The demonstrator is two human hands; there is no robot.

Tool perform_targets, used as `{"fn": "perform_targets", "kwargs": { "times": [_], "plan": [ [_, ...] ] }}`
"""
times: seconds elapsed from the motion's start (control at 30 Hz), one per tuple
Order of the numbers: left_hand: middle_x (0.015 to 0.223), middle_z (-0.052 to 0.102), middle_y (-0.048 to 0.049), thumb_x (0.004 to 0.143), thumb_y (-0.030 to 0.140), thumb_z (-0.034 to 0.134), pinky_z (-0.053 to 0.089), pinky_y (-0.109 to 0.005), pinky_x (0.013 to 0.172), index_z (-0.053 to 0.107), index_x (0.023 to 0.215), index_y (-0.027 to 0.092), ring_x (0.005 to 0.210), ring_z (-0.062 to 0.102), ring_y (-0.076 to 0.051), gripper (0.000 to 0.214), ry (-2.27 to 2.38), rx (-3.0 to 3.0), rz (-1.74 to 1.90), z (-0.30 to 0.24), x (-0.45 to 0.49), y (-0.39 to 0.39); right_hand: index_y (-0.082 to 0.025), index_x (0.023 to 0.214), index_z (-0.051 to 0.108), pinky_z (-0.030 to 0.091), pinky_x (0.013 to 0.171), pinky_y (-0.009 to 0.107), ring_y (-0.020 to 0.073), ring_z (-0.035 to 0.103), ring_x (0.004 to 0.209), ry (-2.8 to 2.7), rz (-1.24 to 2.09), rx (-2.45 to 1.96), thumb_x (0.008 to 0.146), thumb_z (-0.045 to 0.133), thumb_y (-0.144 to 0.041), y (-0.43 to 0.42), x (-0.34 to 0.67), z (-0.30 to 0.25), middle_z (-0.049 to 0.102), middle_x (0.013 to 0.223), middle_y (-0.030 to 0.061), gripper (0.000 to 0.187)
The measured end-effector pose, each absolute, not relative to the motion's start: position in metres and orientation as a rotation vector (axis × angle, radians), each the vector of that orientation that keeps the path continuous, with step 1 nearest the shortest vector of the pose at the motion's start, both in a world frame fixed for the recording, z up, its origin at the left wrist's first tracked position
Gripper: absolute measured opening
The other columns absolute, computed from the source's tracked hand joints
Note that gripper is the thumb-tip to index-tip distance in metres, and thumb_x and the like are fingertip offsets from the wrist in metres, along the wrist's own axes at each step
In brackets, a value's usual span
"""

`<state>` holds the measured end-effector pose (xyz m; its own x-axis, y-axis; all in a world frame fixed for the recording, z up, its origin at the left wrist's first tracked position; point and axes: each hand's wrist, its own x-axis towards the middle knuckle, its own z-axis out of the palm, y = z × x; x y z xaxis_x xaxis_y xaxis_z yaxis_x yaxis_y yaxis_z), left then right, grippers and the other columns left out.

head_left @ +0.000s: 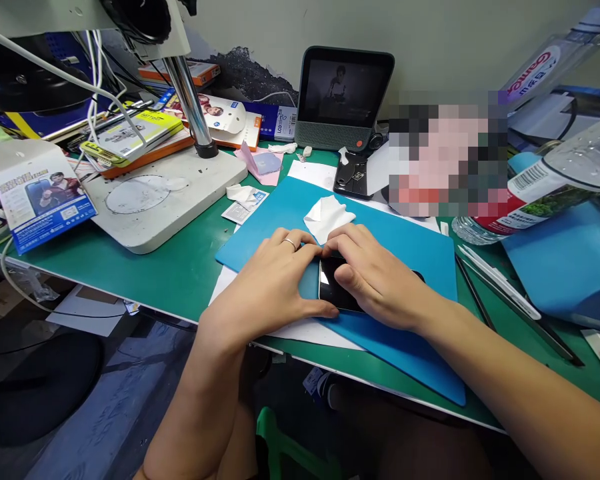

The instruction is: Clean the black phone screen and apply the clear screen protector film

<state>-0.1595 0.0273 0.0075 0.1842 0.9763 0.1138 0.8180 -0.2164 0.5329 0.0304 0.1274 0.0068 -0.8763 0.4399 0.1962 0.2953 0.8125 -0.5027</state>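
Observation:
A dark, glossy smartphone (337, 287) lies flat on a blue mat, its screen partly covered by my hands. My left hand (273, 283) grips the left end of the phone, with the thumb along the near edge and the index finger at the far corner. Over the middle of the phone, my right hand (377, 280) is curled, its fingertips at the far edge and its thumb above the glass. A crumpled white wipe (329, 219) sits on the blue mat (270, 213) just beyond my fingers.
A microscope stand (170, 227) with a metal post occupies the left, beside phone-part boxes (135, 137). At the back stand a smart display (340, 100) and a dark phone back (353, 175). Tweezers and pen-like tools (500, 283) lie right, near a leaning water bottle (540, 190).

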Motion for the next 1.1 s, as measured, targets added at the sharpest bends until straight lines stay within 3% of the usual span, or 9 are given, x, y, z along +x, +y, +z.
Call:
{"fn": "perform_targets", "kwargs": {
  "times": [0.3, 1.1],
  "plan": [
    [0.142, 0.061, -0.0096, 0.080, 0.056, 0.086, 0.046, -0.048, 0.110, 0.065, 0.136, 0.018, 0.129, 0.049, -0.031, 0.071, 1.706, 2.138, 0.598, 0.0083, -0.1596, 0.0278, -0.016, 0.108, 0.060, 0.044, 0.094, 0.050, 0.0300, 0.053, 0.105, -2.672, 0.738, -0.544, 0.086, 0.008, -0.090, 0.1282, 0.0313, 0.0083, 0.060, 0.113, 0.0143, 0.094],
    [0.145, 0.062, -0.0102, 0.086, 0.058, 0.080, 0.046, -0.048, 0.110, 0.056, 0.148, 0.019, 0.129, 0.050, -0.033, 0.078, 1.702, 2.222, 0.565, 0.0110, -0.1592, 0.0242, -0.022, 0.108, 0.058, 0.045, 0.098, 0.050, 0.0294, 0.055, 0.108, -2.601, 0.749, -0.529, 0.084, 0.000, -0.090, 0.1280, 0.0319, 0.0103, 0.061, 0.115, 0.0130, 0.093]
  ]
}}
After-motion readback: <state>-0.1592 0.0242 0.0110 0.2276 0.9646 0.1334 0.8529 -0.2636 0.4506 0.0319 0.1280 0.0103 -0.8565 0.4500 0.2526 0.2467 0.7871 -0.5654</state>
